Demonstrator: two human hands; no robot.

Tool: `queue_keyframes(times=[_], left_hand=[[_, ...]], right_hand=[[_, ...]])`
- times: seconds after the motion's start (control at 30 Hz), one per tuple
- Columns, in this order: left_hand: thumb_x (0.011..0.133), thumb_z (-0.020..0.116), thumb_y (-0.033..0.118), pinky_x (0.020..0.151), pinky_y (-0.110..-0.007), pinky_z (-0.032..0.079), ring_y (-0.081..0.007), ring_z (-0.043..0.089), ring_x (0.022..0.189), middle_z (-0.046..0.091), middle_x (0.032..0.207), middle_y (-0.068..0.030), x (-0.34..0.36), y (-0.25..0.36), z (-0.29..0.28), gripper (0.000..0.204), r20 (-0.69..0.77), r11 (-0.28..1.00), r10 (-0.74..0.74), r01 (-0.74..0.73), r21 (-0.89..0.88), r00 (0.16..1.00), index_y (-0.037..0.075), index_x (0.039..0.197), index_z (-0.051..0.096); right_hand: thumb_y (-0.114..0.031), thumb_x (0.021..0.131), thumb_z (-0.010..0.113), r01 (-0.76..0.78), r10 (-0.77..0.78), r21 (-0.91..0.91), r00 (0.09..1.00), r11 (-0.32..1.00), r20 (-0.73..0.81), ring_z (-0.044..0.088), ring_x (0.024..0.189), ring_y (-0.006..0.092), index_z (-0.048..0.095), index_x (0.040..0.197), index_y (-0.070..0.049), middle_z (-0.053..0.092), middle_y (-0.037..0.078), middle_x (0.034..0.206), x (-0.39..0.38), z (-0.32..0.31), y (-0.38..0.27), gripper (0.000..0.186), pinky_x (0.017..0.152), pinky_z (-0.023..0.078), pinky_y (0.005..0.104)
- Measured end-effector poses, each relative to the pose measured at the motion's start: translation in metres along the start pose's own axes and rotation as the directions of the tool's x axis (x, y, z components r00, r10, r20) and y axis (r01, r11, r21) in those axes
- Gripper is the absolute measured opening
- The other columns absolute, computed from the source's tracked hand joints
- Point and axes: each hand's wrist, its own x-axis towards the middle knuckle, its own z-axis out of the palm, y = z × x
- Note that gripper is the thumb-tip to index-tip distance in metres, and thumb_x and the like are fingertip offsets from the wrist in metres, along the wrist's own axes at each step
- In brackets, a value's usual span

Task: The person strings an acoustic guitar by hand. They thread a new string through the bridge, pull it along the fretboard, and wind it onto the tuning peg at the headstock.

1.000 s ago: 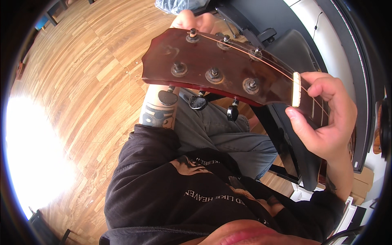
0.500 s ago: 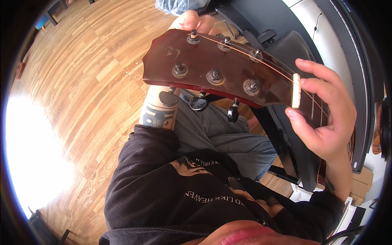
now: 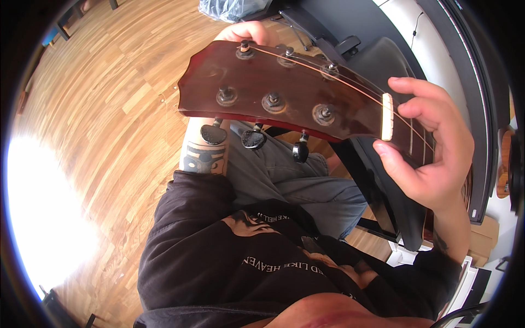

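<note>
A dark red guitar headstock (image 3: 273, 98) with several metal tuning posts fills the middle of the view. My right hand (image 3: 432, 147) wraps around the guitar neck just past the white nut (image 3: 387, 116), thumb below and fingers above. My left hand (image 3: 249, 33) is behind the far edge of the headstock at a tuner, mostly hidden; only its knuckles show. My left forearm (image 3: 202, 156) passes under the headstock. A thin string (image 3: 328, 71) runs from the top post toward the nut. Black tuner knobs (image 3: 254, 139) hang from the near edge.
Wooden parquet floor (image 3: 109, 98) spreads to the left with a bright sun patch (image 3: 38, 218). A black stand or case (image 3: 383, 60) and a dark panel stand to the right. A plastic bag (image 3: 227, 8) lies at the top. My grey trousers (image 3: 295, 180) are below.
The headstock has shifted very slightly; my left hand stays at the far tuner and my right hand keeps its hold on the neck.
</note>
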Motion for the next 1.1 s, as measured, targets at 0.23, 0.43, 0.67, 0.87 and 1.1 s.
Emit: queue_keyframes(times=[0.23,0.43,0.67,0.87,1.1], left_hand=[[0.101,0.071,0.036,0.088,-0.043,0.051,-0.0194,0.046,0.102,0.055,0.102,-0.0022,0.013,-0.027,-0.001,0.026,0.087,0.941,0.244,-0.214,-0.261,0.966,0.013,0.099,0.060],[0.106,0.063,0.042,0.090,-0.046,0.050,-0.0212,0.049,0.102,0.058,0.108,-0.0024,0.003,-0.012,-0.038,0.031,0.181,0.996,0.066,-0.053,-0.075,0.981,0.012,0.101,0.063],[0.103,0.069,0.032,0.100,-0.049,0.053,-0.0226,0.052,0.104,0.059,0.114,-0.0026,0.014,-0.027,0.002,0.021,0.139,0.912,0.306,-0.247,-0.327,0.942,0.012,0.100,0.064],[0.101,0.072,0.032,0.104,-0.050,0.052,-0.0210,0.050,0.107,0.057,0.115,-0.0011,0.002,-0.011,-0.001,0.020,0.018,0.981,0.084,-0.080,-0.176,0.996,0.015,0.101,0.062],[0.101,0.071,0.033,0.100,-0.046,0.052,-0.0199,0.048,0.103,0.051,0.114,-0.0007,0.012,-0.023,0.001,0.022,0.110,0.943,0.244,-0.209,-0.259,0.964,0.017,0.094,0.058]], right_hand=[[0.006,0.076,0.083,0.021,-0.021,-0.045,1.000,0.999,-0.004,0.069,0.111,0.0221,0.058,0.104,0.003,0.064,0.025,0.132,0.001,-0.001,-0.003,0.037,0.090,0.057,0.0310],[0.005,0.076,0.084,0.096,-0.095,-0.080,0.995,0.992,0.006,0.070,0.109,0.0235,0.057,0.098,0.001,0.066,0.024,0.128,0.003,-0.005,0.000,0.035,0.090,0.057,0.0316],[0.004,0.075,0.086,0.073,-0.071,-0.080,0.997,0.994,0.028,0.070,0.108,0.0229,0.057,0.099,0.001,0.065,0.023,0.128,0.000,-0.008,0.000,0.038,0.090,0.057,0.0314],[0.003,0.076,0.086,0.069,-0.071,-0.056,0.997,0.996,-0.030,0.070,0.105,0.0220,0.057,0.104,0.002,0.064,0.022,0.128,-0.001,0.000,0.000,0.040,0.089,0.058,0.0311],[0.004,0.075,0.085,0.016,-0.017,-0.018,0.996,1.000,-0.083,0.071,0.105,0.0235,0.060,0.099,0.002,0.066,0.023,0.125,0.000,0.003,-0.005,0.035,0.090,0.058,0.0310]])
